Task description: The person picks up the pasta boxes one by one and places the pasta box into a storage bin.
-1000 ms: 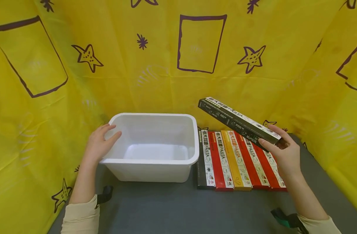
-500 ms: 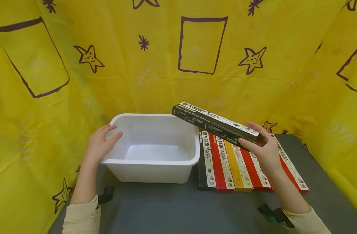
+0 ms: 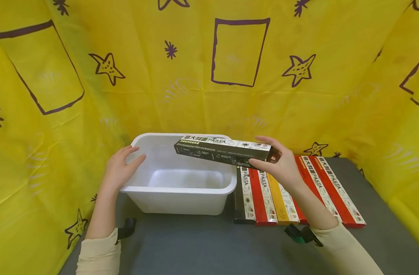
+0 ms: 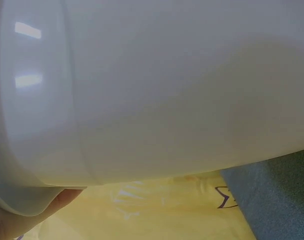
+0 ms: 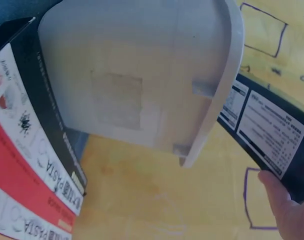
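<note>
My right hand point(image 3: 281, 162) pinches the right end of a black pasta box point(image 3: 209, 151), thumb along its near side and fingers at the far side. The box is held level or nearly so, its left part above the opening of a white plastic bin point(image 3: 175, 200). In the right wrist view, the printed back of the black pasta box point(image 5: 272, 130) shows beyond the bin's rim. My left hand point(image 3: 121, 168) holds the bin's left rim; the left wrist view shows the bin's outer wall point(image 4: 167, 100) with a bit of skin under the lip.
To the bin's right lies a row of pasta boxes on the dark grey table point(image 3: 195, 248): a black box point(image 3: 244, 214), a red box point(image 3: 261, 206), a yellow box point(image 3: 279, 206) and more red ones point(image 3: 336, 187). A yellow patterned cloth point(image 3: 181, 107) surrounds the table.
My right hand has carried the black pasta box leftward and lower, from above the row of boxes to over the bin, levelling it. The left hand has stayed at the rim.
</note>
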### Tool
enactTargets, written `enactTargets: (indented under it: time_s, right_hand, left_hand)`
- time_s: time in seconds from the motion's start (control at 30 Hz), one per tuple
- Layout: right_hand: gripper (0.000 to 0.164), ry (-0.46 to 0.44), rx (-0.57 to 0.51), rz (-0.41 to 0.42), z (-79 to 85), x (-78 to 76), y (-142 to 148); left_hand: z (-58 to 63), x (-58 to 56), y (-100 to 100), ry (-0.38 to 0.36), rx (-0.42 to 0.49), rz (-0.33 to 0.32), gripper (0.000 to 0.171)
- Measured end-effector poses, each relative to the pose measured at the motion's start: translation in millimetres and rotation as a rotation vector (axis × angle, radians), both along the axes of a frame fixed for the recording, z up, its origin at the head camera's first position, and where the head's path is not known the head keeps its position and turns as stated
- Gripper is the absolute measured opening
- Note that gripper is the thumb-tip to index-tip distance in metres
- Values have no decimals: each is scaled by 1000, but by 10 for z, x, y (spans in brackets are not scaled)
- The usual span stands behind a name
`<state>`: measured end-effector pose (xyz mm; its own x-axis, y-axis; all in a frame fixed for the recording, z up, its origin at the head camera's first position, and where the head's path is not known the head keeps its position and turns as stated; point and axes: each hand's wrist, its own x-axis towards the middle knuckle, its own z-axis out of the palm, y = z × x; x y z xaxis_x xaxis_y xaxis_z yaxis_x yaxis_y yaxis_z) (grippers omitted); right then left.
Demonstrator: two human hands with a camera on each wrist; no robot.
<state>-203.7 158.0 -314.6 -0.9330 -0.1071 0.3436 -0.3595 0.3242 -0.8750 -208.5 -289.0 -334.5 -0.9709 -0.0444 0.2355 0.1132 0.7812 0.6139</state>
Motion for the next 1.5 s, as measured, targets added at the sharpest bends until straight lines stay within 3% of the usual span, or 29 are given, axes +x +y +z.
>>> enactTargets:
  time_s: [0.47, 0.7, 0.97, 1.07, 1.2, 1.33, 1.5]
  right_hand:
    - [68, -5, 343, 128, 134, -490, -634]
    - [68, 4, 476, 204, 74, -759, -943]
    - [68, 31, 579, 291, -1, -901, -1106]
    - [63, 98, 614, 359, -1, -954, -1146]
    - [52, 270, 681, 395, -30, -980, -1155]
    - [42, 386, 693, 349, -54, -921, -1107]
    - [38, 427, 579, 253, -37, -802, -990]
  left_hand:
    - [12, -40, 34, 0, -2, 17, 60]
    - [-3, -38, 26, 7, 4, 17, 61]
    - [-25, -29, 40, 16, 10, 13, 59]
    - [-24, -23, 24, 17, 13, 15, 59]
    - [-19, -19, 22, 17, 16, 17, 59]
    - [-11, -9, 38, 18, 16, 17, 59]
    - [14, 12, 27, 16, 27, 19, 59]
